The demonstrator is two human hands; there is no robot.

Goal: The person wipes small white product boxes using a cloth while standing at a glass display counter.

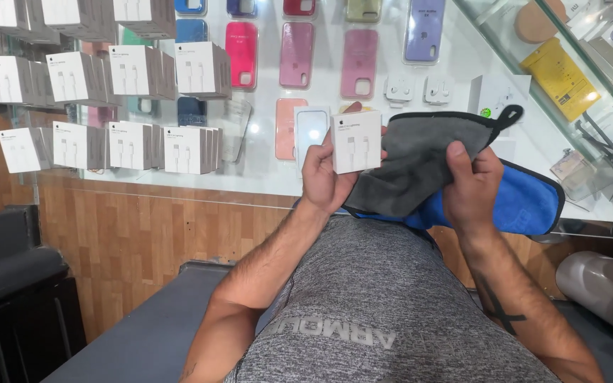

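The left hand (324, 174) holds a small white square cardboard box with a cable pictured on its face (355, 141), fingers wrapped behind it and the thumb at its lower left edge, so the box stands upright just above the near edge of the glass display surface (455, 64). Right of the box, touching its side, hangs a soft cloth, grey on one face and blue on the other with black edging (420, 163); the right hand (471, 186) is closed on its folds.

The box looks light and stiff, with smooth, probably slippery faces; its edges and corners give the surest grip, and hard squeezing could dent it. The cloth is limp and bunches wherever pinched.

Left of the box, rows of similar white boxes (136, 145) lie on the surface.
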